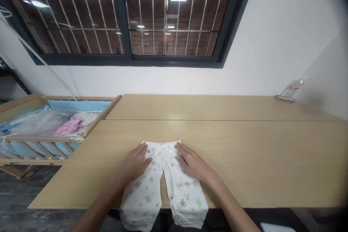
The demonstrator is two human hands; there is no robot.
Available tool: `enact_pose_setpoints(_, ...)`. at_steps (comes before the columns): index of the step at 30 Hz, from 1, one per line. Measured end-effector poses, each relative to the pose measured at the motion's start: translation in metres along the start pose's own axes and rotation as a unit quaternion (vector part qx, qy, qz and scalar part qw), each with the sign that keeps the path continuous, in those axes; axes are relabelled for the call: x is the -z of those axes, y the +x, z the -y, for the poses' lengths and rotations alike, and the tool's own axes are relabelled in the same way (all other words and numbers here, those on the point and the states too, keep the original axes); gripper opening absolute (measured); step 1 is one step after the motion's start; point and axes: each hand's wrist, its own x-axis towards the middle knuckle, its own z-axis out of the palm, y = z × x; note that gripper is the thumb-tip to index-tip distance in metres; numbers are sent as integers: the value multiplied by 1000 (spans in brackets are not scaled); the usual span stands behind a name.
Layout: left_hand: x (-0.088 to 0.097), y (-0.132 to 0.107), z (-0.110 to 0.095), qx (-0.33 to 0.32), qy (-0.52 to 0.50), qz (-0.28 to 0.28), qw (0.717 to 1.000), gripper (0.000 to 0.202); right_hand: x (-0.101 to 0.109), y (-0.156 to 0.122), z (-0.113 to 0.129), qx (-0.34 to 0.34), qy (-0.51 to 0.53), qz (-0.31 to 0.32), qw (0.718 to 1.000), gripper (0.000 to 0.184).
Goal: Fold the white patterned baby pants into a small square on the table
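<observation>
White baby trousers (152,185) with small green and grey prints lie spread on the wooden table, waistband away from me. Both leg ends hang over the table's front edge. My left hand (138,163) rests flat on the left side near the waistband, fingers stretched out. On the opposite side of the waistband, my right hand (190,161) lies with its fingers extended over the cloth. Neither hand grips the fabric. A strip of table shows between the two legs.
The wooden table (244,152) has a seam across it. A clear plastic bottle (292,90) stands tilted-looking at the back right. On the left is a wooden crib (40,138) with blue lining and a pink cloth (68,127). A barred window (174,18) is in the wall behind.
</observation>
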Motion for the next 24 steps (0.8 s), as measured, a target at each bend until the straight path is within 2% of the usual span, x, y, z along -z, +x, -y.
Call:
enact_pose_setpoints(4,-19,6,7,-19,28,-29,999,61,-5,12,-11,-18,-32,52,998,67)
enact_pose_setpoints(8,-29,23,15,-25,39,-53,998,60,-4,33,-27,-13,-46,68,997,66)
enact_pose_setpoints(18,-36,93,40,-5,42,-15,999,60,-9,98,-63,-31,-71,59,995,69)
enact_pose_setpoints(24,-35,122,48,6,37,-2,999,60,-10,126,-84,-30,-67,50,996,67)
